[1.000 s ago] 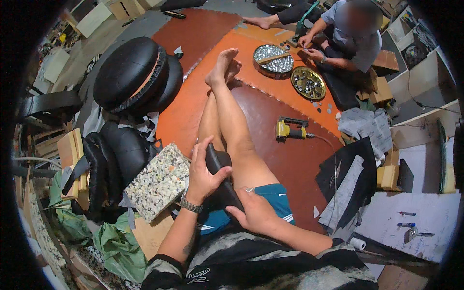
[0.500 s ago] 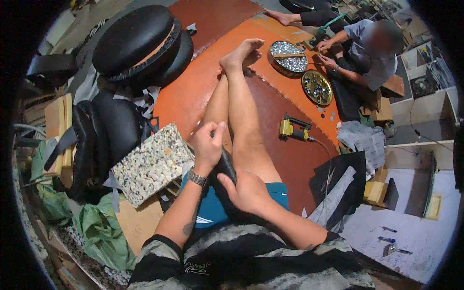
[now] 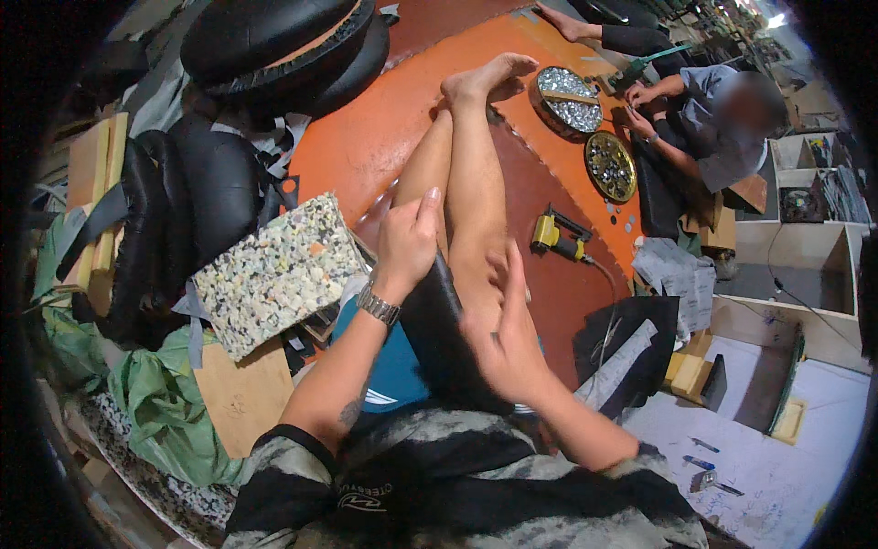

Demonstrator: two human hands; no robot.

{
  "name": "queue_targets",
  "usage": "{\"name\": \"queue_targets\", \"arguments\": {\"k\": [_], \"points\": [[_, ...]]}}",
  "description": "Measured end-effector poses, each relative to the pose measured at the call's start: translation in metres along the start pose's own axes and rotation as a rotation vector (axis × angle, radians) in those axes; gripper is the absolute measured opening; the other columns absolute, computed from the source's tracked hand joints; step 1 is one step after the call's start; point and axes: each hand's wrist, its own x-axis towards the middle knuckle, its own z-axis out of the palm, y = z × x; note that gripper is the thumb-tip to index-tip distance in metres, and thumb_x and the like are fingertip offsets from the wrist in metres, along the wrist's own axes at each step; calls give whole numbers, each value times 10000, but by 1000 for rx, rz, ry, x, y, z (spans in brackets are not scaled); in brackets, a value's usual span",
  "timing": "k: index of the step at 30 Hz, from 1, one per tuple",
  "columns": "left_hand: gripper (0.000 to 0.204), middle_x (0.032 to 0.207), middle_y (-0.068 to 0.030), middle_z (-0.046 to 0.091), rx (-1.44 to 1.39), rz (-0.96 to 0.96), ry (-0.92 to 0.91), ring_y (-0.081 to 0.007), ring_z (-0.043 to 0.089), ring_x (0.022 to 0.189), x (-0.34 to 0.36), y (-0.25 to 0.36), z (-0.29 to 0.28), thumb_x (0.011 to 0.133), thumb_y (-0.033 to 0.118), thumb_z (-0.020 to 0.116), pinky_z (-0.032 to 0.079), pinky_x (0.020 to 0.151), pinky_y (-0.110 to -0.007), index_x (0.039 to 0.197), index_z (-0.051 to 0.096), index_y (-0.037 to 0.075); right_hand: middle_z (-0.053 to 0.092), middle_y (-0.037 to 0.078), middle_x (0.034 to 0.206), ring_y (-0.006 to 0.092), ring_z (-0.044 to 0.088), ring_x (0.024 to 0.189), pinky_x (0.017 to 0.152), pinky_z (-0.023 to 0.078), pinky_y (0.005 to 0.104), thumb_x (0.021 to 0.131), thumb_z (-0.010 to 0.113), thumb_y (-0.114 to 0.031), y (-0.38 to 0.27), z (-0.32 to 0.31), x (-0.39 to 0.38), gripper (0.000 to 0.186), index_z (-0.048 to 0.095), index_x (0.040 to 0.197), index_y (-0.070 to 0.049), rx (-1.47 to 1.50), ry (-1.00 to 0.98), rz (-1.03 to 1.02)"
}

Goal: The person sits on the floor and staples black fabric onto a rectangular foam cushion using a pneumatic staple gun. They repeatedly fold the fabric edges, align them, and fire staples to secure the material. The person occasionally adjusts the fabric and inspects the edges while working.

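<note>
Across my lap lies a long black padded piece (image 3: pixel 430 339) with a smooth, leather-like cover. My left hand (image 3: pixel 408 245), with a metal watch at its wrist, is closed on the far end of this piece, thumb pointing up. Beside the piece's right edge is my right hand (image 3: pixel 505 340), fingers stretched out and raised. I cannot tell whether its palm touches the cover. The piece's near end disappears against my dark shirt. A yellow and black air stapler (image 3: pixel 560 236) lies on the floor to the right of my legs, with a hose attached.
Left of me are a speckled foam block (image 3: pixel 279 274), black round cushions (image 3: pixel 274 41) and green sacking (image 3: pixel 169 403). A divided tin (image 3: pixel 567 101) and a gold dish (image 3: pixel 610 166) of small metal parts stand ahead right, near a co-worker (image 3: pixel 722 119). Pens (image 3: pixel 700 462) lie at right.
My right hand has lifted from its grip on the black padded piece and opened its fingers. My left hand keeps hold of the far end. The whole view has shifted slightly.
</note>
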Motion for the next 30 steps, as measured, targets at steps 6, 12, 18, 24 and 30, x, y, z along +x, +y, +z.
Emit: {"name": "queue_targets", "arguments": {"k": [6,12,18,24,30], "points": [[654,655,-269,582,18,-22,-37,-430,600,594,5,3,17,1108,479,479,426,612,-543,716,621,-24,175,439,1653,566,202,1568,1300,166,551,986,712,-480,9,17,-60,1170,-30,1608,178,-140,-155,136],[678,570,-83,503,32,10,-21,-178,494,563,9,5,-2,1124,486,467,409,575,-395,655,558,6,119,444,1676,613,137,1564,1301,129,567,1055,603,-488,11,42,-18,1052,-15,1641,128,28,-132,246],[657,551,-107,544,-146,-49,8,-200,527,540,9,-4,-15,1109,453,512,433,570,-416,650,604,-9,147,416,1687,637,156,1550,1253,176,671,1065,544,-552,-9,68,13,990,64,1672,65,-226,-7,201],[664,552,-84,532,-227,-49,46,-178,501,537,8,-15,-17,1116,451,502,423,556,-383,641,590,-6,129,376,1713,642,162,1545,1199,215,758,1059,532,-558,-21,75,46,957,95,1689,14,-312,71,293],[674,626,-87,593,-229,-99,7,-173,555,591,3,-25,-35,1132,484,439,426,562,-380,705,632,-1,139,383,1709,625,170,1551,1216,195,741,1069,463,-594,-24,95,86,931,135,1686,21,-177,182,320]]}}
